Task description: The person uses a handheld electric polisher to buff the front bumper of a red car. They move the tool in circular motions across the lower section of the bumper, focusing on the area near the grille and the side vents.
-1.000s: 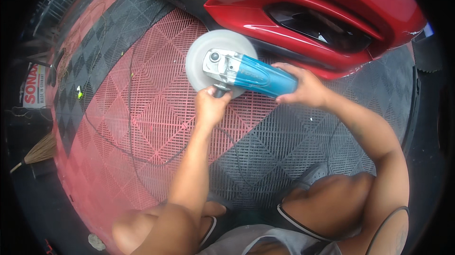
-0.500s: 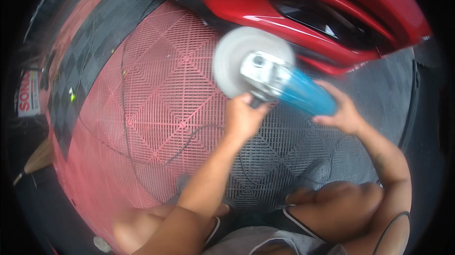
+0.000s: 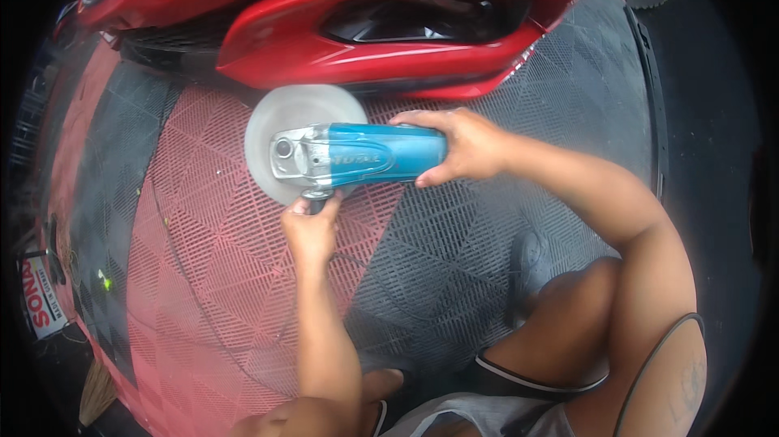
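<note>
Both of my hands hold a polishing machine (image 3: 365, 153) with a blue body and a silver metal head. Its round white pad (image 3: 264, 130) lies on the head's far side, close under a red car bumper (image 3: 300, 55); I cannot tell whether they touch. My left hand (image 3: 312, 230) is closed on the short dark side handle (image 3: 316, 196) by the metal head. My right hand (image 3: 471, 147) wraps the rear end of the blue body. The machine lies almost level, its head to the left.
Red and dark grey floor tiles (image 3: 454, 250) with slots lie beneath. A thin cable (image 3: 195, 295) runs over them on the left. A printed white box (image 3: 45, 295) and a broom (image 3: 97, 392) are at the far left. A dark lamp recess (image 3: 426, 19) sits in the bumper.
The polishing machine has swung from a slant to nearly level and sits further left in view. The bumper also appears further left and larger. Both hands have kept their hold.
</note>
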{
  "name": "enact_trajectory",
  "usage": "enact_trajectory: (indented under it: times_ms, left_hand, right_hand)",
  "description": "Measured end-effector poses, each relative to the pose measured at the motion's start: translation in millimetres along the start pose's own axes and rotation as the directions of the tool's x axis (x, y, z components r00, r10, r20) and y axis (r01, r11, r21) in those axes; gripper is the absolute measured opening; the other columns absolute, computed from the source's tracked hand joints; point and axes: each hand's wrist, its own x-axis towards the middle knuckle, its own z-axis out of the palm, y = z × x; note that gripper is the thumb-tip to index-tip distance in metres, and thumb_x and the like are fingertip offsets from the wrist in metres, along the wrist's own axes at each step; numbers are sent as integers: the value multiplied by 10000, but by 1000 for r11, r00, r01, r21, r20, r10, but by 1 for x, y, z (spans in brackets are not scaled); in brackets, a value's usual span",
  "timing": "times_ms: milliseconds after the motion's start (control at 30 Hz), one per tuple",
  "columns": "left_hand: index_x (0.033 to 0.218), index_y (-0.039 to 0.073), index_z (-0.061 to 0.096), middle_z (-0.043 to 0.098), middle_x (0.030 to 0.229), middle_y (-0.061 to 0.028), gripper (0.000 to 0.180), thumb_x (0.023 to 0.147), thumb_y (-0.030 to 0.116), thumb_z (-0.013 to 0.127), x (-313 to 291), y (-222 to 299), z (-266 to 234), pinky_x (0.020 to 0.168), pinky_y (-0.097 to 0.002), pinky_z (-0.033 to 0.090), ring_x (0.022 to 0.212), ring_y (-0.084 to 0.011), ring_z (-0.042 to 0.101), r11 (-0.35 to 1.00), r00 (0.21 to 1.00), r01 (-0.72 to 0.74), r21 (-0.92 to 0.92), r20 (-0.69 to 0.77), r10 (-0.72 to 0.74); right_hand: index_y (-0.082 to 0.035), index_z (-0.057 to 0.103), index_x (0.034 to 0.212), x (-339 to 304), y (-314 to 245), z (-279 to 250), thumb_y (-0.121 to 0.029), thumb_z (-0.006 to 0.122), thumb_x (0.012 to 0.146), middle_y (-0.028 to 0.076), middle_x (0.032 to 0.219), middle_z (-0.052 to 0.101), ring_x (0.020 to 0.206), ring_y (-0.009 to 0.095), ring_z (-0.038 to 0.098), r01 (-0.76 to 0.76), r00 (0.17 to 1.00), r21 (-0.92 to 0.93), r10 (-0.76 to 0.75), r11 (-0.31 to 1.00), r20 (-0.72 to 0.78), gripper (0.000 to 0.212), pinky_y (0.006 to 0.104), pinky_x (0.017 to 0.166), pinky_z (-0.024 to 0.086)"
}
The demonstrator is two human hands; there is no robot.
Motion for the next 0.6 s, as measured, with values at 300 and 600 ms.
enact_trajectory:
  times_ms: [300,600]
  left_hand:
    - [1090,-14,843,716,724,-3,195,988,146,887,-78,11,152,542,-306,455,588,-66,595,996,977,-26,88,213,7]
    - [1181,-64,821,868,1024,-153,299,998,168,868,-107,35,278,870,-374,603,919,-176,778,956,940,-93,279,340,-8]
  right_hand:
    - [-81,587,1651,-164,91,-58,-406,1019,767,200,1508,751,1378,371,741,-11,994,62,17,998,-104,1036,471,1197,577]
    - [-73,596,1659,-254,202,-110,-346,1063,710,183,1533,729,1415,336,706,-59,985,255,98,965,-143,1092,470,1232,548]
